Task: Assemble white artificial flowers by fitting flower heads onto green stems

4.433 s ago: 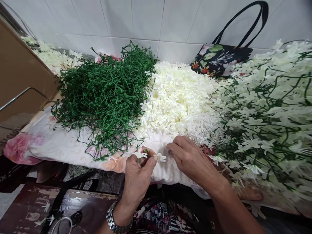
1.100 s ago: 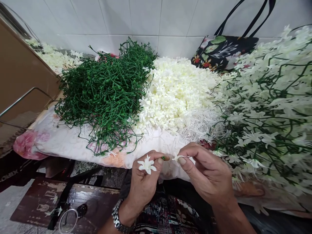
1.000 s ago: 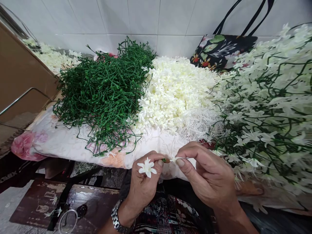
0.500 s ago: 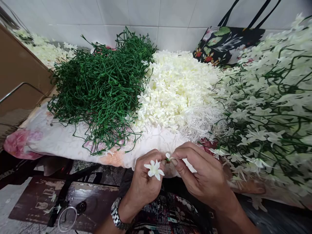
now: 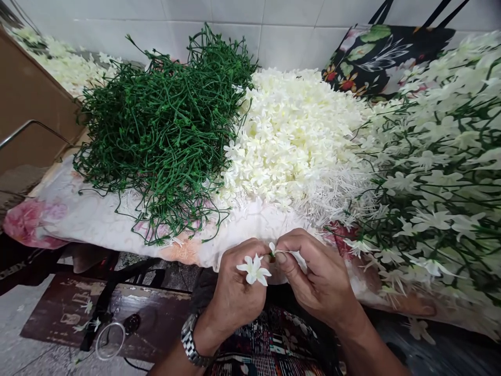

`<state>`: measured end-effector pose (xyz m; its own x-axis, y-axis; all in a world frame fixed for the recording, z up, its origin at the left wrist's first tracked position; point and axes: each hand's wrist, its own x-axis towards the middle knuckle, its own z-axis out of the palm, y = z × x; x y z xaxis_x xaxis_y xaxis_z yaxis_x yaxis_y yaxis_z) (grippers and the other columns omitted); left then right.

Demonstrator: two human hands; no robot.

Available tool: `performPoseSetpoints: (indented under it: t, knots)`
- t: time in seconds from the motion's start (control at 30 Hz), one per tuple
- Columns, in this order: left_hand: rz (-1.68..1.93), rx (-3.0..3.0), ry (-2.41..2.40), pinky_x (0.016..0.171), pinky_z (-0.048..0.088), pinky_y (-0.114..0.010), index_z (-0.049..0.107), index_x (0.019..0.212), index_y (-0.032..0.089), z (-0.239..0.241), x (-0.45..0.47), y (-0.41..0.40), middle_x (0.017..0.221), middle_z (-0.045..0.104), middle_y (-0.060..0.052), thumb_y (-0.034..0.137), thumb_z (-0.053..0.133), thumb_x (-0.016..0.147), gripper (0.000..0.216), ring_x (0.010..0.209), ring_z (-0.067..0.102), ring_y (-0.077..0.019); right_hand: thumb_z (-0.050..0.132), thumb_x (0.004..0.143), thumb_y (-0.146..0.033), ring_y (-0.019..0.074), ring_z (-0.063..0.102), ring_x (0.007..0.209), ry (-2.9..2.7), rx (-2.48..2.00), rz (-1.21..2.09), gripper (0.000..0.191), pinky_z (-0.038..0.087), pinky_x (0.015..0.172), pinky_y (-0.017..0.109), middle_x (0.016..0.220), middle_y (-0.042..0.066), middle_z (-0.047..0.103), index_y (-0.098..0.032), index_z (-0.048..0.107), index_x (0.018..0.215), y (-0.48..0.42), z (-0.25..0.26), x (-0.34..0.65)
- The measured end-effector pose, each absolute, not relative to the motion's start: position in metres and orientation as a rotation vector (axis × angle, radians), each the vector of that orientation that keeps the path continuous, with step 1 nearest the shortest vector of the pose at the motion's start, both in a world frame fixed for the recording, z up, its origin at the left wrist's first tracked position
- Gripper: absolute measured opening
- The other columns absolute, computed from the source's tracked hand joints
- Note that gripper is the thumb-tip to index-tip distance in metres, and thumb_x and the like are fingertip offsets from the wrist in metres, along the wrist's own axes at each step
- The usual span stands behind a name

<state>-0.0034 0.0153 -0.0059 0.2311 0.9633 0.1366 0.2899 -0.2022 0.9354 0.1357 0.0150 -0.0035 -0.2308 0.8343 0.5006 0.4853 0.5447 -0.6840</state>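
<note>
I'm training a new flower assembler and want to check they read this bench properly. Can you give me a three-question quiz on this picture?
1. True or false: the stem pile lies left of the loose petal pile.
2. Which hand shows a finished white flower between its fingers? A) left hand B) right hand
3. Fill in: the wrist with the watch is the person's ____ one.

Key: 1 true; 2 A; 3 left.
</note>
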Motion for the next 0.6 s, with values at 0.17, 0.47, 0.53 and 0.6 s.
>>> performPoseSetpoints:
  t: [0.17,0.47,0.53,0.6]
  knots:
    - [1.022,1.662,1.181,0.049,0.03,-0.022,0.035,0.056,0.019,-0.0071,-0.0025,0.0159,0.053,0.038,0.004,0.013,0.041,0.082,0.028,0.051,0.036,-0.0102,0.047,0.086,-0.006,0.0119,0.052,0.061,-1.882,-1.06,0.484,0.013,0.044,0.053,0.023,0.068,0.001,0.053,-0.018,0.051,0.082,0.0147,-0.0064,0.1343]
    - [1.05,1.61,1.174,0.047,0.026,-0.022,0.03,0.054,0.02,-0.0051,-0.0012,0.0154,0.052,0.033,0.005,0.007,0.043,0.073,0.026,0.05,0.031,-0.0094,0.046,0.086,-0.007,0.014,0.053,0.063,-1.905,-1.05,0.451,0.013,0.045,0.055,0.026,0.068,0.003,0.055,-0.018,0.053,0.083,0.0131,-0.0095,0.1344]
    - [1.046,1.585,1.161,0.047,0.026,-0.022,0.031,0.054,0.02,-0.0045,-0.0013,0.0153,0.052,0.033,0.005,0.007,0.043,0.072,0.025,0.051,0.031,-0.0095,0.046,0.087,-0.008,0.0136,0.052,0.063,-1.907,-1.043,0.46,0.014,0.045,0.055,0.025,0.068,0.002,0.054,-0.018,0.053,0.082,0.0129,-0.0096,0.1357]
    - [1.034,1.537,1.15,0.047,0.026,-0.022,0.032,0.054,0.019,-0.0039,-0.0022,0.0153,0.053,0.033,0.005,0.01,0.044,0.073,0.025,0.051,0.031,-0.0094,0.047,0.087,-0.009,0.0134,0.053,0.064,-1.899,-1.033,0.496,0.013,0.046,0.055,0.025,0.069,0.002,0.055,-0.018,0.054,0.082,0.0126,-0.0087,0.1383]
